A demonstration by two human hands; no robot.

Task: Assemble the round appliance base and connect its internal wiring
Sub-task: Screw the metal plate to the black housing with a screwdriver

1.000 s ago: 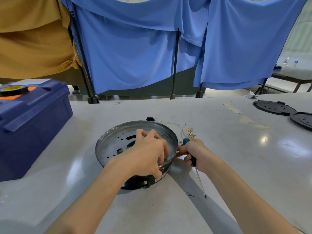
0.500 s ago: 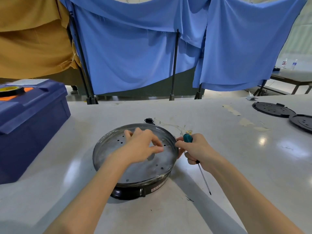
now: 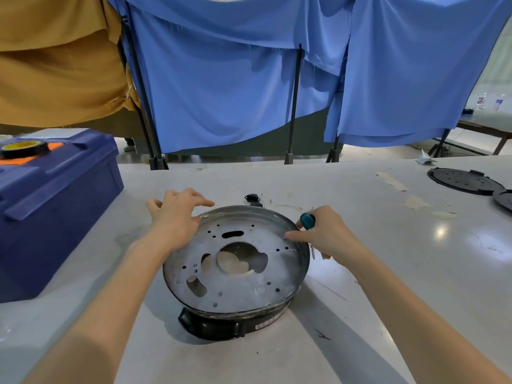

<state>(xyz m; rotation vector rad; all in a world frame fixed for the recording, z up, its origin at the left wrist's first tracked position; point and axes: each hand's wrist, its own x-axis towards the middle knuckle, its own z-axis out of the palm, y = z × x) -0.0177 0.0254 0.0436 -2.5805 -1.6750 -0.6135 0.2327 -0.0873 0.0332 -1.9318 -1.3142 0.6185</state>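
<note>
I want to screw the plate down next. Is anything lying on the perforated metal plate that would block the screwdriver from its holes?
Nothing visible does. The metal plate shows bare holes and cutouts. The left hand sits at its far left rim, the right hand, gripping the screwdriver, at its right rim.

One round metal base (image 3: 235,261), one screwdriver (image 3: 308,220), two black discs (image 3: 465,180), one blue toolbox (image 3: 55,200), one tape roll (image 3: 23,148), two hands (image 3: 174,220)

A workshop: a broad worktable (image 3: 388,273), a blue toolbox (image 3: 55,195) left of the fingers, spare black discs (image 3: 465,181) far right, cloth screens (image 3: 221,79) beyond them.
</note>
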